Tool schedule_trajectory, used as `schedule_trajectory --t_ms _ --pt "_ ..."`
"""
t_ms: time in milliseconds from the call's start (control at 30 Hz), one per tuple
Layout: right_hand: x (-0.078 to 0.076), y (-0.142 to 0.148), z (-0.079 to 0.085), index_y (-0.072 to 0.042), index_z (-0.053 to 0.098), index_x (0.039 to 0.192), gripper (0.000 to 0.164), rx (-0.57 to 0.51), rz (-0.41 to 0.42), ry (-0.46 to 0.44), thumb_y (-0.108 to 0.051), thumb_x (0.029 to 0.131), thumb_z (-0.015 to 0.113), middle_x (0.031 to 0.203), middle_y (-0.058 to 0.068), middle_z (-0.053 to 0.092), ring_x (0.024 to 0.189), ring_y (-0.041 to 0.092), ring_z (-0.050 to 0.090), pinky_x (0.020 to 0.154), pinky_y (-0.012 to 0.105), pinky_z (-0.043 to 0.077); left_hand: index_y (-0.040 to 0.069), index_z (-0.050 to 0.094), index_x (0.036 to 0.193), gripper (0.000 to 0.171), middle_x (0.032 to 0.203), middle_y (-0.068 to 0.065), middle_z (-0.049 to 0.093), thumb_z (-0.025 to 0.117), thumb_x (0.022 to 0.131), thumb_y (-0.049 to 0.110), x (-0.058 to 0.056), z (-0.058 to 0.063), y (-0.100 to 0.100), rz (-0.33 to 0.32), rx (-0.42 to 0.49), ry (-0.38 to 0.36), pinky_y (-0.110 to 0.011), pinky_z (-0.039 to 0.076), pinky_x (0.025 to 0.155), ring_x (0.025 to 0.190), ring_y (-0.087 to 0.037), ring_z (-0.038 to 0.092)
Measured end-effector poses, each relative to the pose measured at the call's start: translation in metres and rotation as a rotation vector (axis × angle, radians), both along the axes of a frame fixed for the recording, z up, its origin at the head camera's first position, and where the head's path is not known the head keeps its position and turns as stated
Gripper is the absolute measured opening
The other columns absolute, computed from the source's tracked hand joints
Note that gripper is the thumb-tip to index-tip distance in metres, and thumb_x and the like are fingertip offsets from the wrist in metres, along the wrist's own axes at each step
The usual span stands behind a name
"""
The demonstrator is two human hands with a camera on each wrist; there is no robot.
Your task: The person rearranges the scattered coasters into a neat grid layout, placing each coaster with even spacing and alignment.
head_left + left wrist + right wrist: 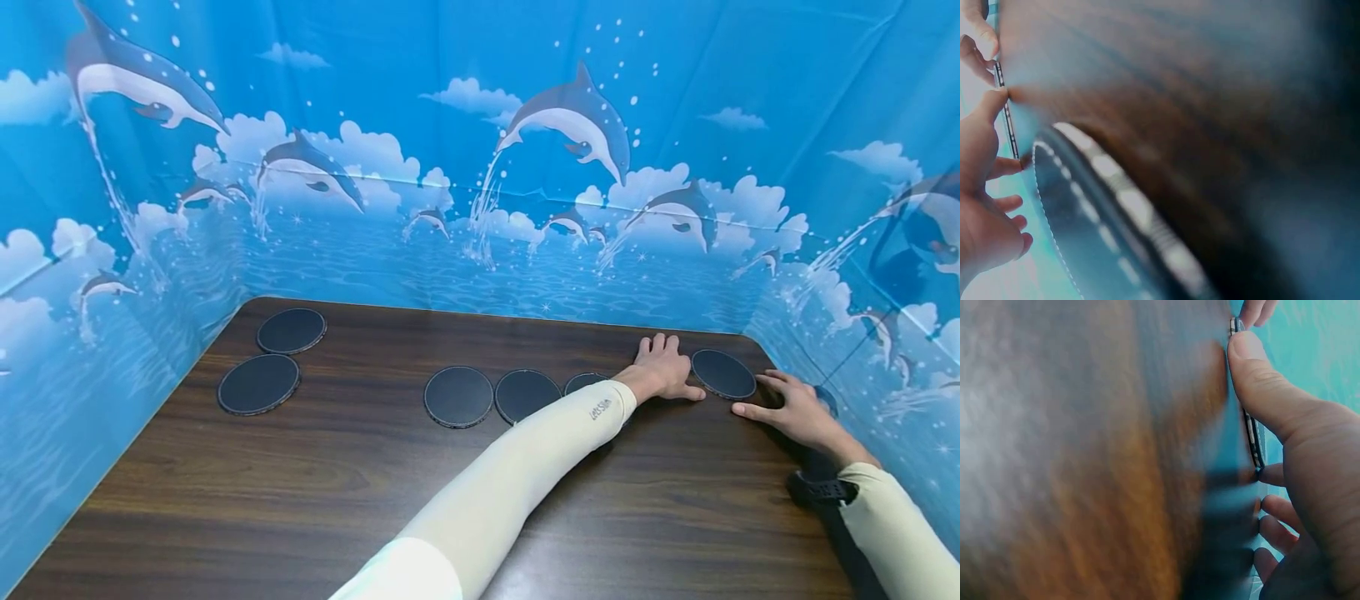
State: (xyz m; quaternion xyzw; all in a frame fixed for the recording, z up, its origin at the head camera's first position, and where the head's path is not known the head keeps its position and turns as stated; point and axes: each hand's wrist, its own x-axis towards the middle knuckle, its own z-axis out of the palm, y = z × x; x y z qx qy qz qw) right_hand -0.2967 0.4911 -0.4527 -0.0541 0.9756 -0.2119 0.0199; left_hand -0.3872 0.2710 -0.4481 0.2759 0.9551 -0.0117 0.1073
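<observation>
At the table's far right corner lies a flat round black coaster point(723, 374) with a stitched rim. My left hand point(663, 372) is at its left side, fingers spread on the tabletop and thumb close to the rim. On the opposite side my right hand point(801, 410) has thumb and forefinger spread about the edge. Seen edge-on in the right wrist view, the coaster point(1252, 440) lies between the right thumb and forefinger, which seem to touch it. Another coaster point(1094, 212) looms large below the left wrist.
Left of the left hand, a row has one coaster point(459, 397), a second point(527, 395) and a third point(585, 381) partly hidden by the left forearm. Two more, one point(292, 331) behind the other point(258, 384), lie far left. A dolphin-print curtain point(450, 208) borders the brown table point(300, 492).
</observation>
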Motion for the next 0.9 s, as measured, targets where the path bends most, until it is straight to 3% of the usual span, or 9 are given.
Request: schedule_trajectory --t_ms 333,533,700,900 --pt "0.003 -0.007 -0.002 0.021 0.032 0.145 0.097 -0.041 -0.022 0.008 -0.051 0.094 0.07 0.149 0.045 0.018 0.133 0.068 0.012 0.094 0.08 0.02 0.034 0.068 0.096 0.034 0.143 0.009 0.037 0.057 0.095 0.066 0.027 0.014 -0.014 -0.032 0.103 0.069 -0.035 0.022 0.11 0.131 -0.014 0.029" --pt "0.003 -0.01 -0.003 0.021 0.038 0.141 0.092 -0.06 -0.046 0.045 -0.051 0.094 0.07 0.147 0.045 0.023 0.133 0.066 0.018 0.096 0.08 0.024 0.035 0.069 0.095 0.026 0.139 0.009 0.041 0.06 0.097 0.059 0.034 0.018 -0.007 -0.056 0.114 0.112 -0.035 0.024 0.11 0.126 -0.015 0.033" --pt "0.005 -0.011 -0.003 0.021 0.043 0.137 0.088 -0.062 -0.05 0.071 -0.05 0.094 0.071 0.147 0.045 0.026 0.131 0.065 0.024 0.095 0.078 0.027 0.035 0.071 0.102 0.024 0.134 0.009 0.044 0.062 0.097 0.056 0.037 0.018 -0.003 -0.007 0.127 0.106 -0.036 0.027 0.106 0.12 -0.015 0.037" --pt "0.004 -0.02 -0.005 0.021 0.047 0.134 0.088 -0.045 -0.061 0.094 -0.053 0.091 0.073 0.146 0.044 0.029 0.13 0.063 0.028 0.095 0.077 0.029 0.034 0.072 0.107 0.022 0.126 0.006 0.047 0.068 0.095 0.053 0.038 0.021 -0.003 0.1 0.168 0.078 -0.036 0.031 0.103 0.114 -0.016 0.042"
